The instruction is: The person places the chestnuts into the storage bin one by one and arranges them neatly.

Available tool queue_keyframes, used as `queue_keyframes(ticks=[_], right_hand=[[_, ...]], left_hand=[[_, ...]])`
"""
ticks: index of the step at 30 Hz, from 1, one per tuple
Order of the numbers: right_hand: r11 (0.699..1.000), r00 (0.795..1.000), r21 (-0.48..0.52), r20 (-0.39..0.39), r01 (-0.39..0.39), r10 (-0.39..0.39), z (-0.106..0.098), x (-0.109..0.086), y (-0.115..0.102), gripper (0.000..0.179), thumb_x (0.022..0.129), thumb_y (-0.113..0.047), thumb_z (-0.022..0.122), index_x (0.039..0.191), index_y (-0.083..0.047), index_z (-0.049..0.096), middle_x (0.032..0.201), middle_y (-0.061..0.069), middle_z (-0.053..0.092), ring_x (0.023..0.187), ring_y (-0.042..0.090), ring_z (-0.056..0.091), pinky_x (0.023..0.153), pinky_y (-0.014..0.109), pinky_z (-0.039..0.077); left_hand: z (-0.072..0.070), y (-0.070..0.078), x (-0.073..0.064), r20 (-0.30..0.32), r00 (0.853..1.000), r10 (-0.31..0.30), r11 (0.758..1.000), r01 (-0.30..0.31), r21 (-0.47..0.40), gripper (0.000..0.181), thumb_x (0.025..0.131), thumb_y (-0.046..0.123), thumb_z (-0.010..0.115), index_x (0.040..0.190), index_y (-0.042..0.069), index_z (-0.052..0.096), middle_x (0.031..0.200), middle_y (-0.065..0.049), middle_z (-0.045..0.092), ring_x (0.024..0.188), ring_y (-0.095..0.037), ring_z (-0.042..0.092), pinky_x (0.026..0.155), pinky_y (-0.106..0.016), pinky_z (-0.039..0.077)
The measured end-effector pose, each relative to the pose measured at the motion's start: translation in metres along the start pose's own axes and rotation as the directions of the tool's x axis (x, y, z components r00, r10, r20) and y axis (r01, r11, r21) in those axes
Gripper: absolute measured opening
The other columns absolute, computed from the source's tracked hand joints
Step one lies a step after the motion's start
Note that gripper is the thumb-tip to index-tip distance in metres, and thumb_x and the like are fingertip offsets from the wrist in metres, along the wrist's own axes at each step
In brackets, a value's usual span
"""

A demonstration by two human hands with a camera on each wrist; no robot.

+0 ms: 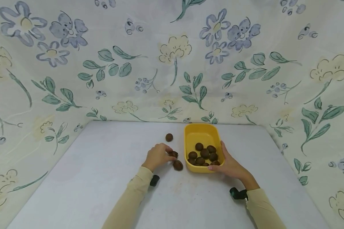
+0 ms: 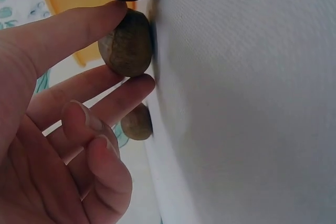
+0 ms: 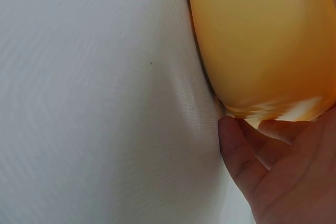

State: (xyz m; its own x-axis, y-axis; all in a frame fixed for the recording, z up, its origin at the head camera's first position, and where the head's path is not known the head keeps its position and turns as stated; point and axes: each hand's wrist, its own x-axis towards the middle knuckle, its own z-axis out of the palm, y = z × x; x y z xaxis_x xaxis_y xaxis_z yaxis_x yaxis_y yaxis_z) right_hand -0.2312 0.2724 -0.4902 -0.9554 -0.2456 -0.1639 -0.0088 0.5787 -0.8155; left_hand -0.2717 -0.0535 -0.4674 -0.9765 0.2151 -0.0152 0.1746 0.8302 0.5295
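Note:
My left hand (image 1: 158, 156) is left of the yellow container, pinching a brown chestnut (image 2: 128, 45) between thumb and fingers down at the tabletop. A second chestnut (image 1: 178, 165) lies just nearer, by the thumb. Farther back rests a third chestnut (image 1: 169, 137), apart from the hand. The yellow container (image 1: 202, 128) is an open-topped box with rounded corners, and several chestnuts (image 1: 204, 153) are gathered in its near half. At its near right corner my right hand (image 1: 232, 165) holds it, thumb on the near side and fingers along the right wall; the right wrist view shows fingertips low against the wall (image 3: 257, 40).
A white tabletop (image 1: 103, 178) lies under everything, with a few small specks near the front. Floral cloth (image 1: 149, 79) hangs behind and at both sides. Dark wrist devices (image 1: 238, 193) sit at both sleeves.

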Motion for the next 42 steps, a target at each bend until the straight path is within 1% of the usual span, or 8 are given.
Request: queue_keyframes(ticks=[5,14,19,26,35,37,39,42], right_hand=[[1.000,1.000,0.009,-0.003,0.012,-0.012,0.000,0.000,0.001,0.138,0.079,-0.054,0.084,0.164,-0.016,-0.018,0.175,0.018,-0.003,0.161,0.044,0.008,0.124,0.067,0.016],[1.000,1.000,-0.002,0.002,-0.003,0.003,0.000,-0.001,-0.003,0.139,0.078,-0.055,0.084,0.164,-0.016,-0.018,0.175,0.019,-0.004,0.161,0.045,0.007,0.124,0.067,0.016],[1.000,1.000,-0.015,0.003,-0.001,0.001,0.000,-0.001,-0.003,0.140,0.078,-0.056,0.084,0.164,-0.015,-0.018,0.175,0.019,-0.003,0.161,0.045,0.007,0.124,0.067,0.017],[1.000,1.000,-0.024,0.008,0.004,-0.004,0.000,-0.001,-0.004,0.141,0.077,-0.058,0.083,0.164,-0.014,-0.018,0.175,0.021,-0.002,0.161,0.046,0.008,0.123,0.067,0.017],[1.000,1.000,-0.022,0.004,0.007,-0.007,-0.001,-0.002,-0.005,0.141,0.077,-0.058,0.083,0.164,-0.014,-0.019,0.175,0.021,-0.004,0.161,0.046,0.006,0.124,0.068,0.016],[1.000,1.000,-0.020,0.003,0.005,-0.005,-0.001,-0.003,-0.006,0.141,0.077,-0.058,0.083,0.164,-0.014,-0.019,0.175,0.021,-0.004,0.161,0.046,0.006,0.124,0.068,0.016],[1.000,1.000,-0.017,0.003,0.004,-0.004,-0.001,-0.003,-0.007,0.140,0.077,-0.057,0.083,0.164,-0.014,-0.019,0.175,0.021,-0.004,0.161,0.046,0.006,0.124,0.068,0.016],[1.000,1.000,-0.016,0.007,0.002,-0.002,-0.001,-0.003,-0.008,0.139,0.079,-0.056,0.082,0.164,-0.013,-0.019,0.175,0.020,-0.005,0.161,0.046,0.006,0.124,0.067,0.016]], left_hand=[[0.002,0.001,0.000,-0.013,1.000,0.014,1.000,-0.014,0.012,0.036,0.081,0.032,0.089,0.108,0.010,0.081,0.106,-0.003,0.080,0.093,-0.022,0.072,0.077,-0.040,0.059],[0.002,0.001,0.001,-0.017,1.000,0.005,1.000,-0.005,0.012,0.034,0.082,0.031,0.086,0.107,0.008,0.081,0.103,-0.004,0.080,0.089,-0.020,0.070,0.079,-0.040,0.059],[0.000,-0.003,0.002,-0.048,0.999,-0.008,1.000,0.008,-0.010,0.032,0.081,0.030,0.085,0.103,0.007,0.081,0.096,-0.003,0.078,0.086,-0.019,0.066,0.079,-0.039,0.058],[-0.007,-0.010,0.004,-0.099,0.995,-0.011,0.993,-0.001,-0.118,0.031,0.081,0.029,0.085,0.103,0.007,0.081,0.096,-0.003,0.078,0.100,-0.024,0.067,0.091,-0.045,0.056],[-0.011,-0.012,0.006,-0.106,0.994,-0.028,0.976,0.004,-0.217,0.035,0.083,0.031,0.085,0.108,0.007,0.080,0.103,-0.004,0.079,0.119,-0.029,0.066,0.109,-0.051,0.049],[-0.011,-0.012,0.007,-0.112,0.993,-0.025,0.972,-0.002,-0.234,0.037,0.083,0.032,0.085,0.110,0.008,0.080,0.104,-0.004,0.080,0.113,-0.028,0.066,0.104,-0.047,0.052],[-0.011,-0.011,0.007,-0.125,0.992,-0.013,0.968,-0.019,-0.252,0.037,0.083,0.032,0.085,0.111,0.008,0.080,0.104,-0.003,0.080,0.103,-0.024,0.065,0.092,-0.040,0.054],[-0.012,-0.010,0.006,-0.148,0.989,0.000,0.958,-0.043,-0.285,0.039,0.082,0.032,0.087,0.112,0.008,0.080,0.107,-0.005,0.080,0.086,-0.021,0.057,0.072,-0.031,0.047]])
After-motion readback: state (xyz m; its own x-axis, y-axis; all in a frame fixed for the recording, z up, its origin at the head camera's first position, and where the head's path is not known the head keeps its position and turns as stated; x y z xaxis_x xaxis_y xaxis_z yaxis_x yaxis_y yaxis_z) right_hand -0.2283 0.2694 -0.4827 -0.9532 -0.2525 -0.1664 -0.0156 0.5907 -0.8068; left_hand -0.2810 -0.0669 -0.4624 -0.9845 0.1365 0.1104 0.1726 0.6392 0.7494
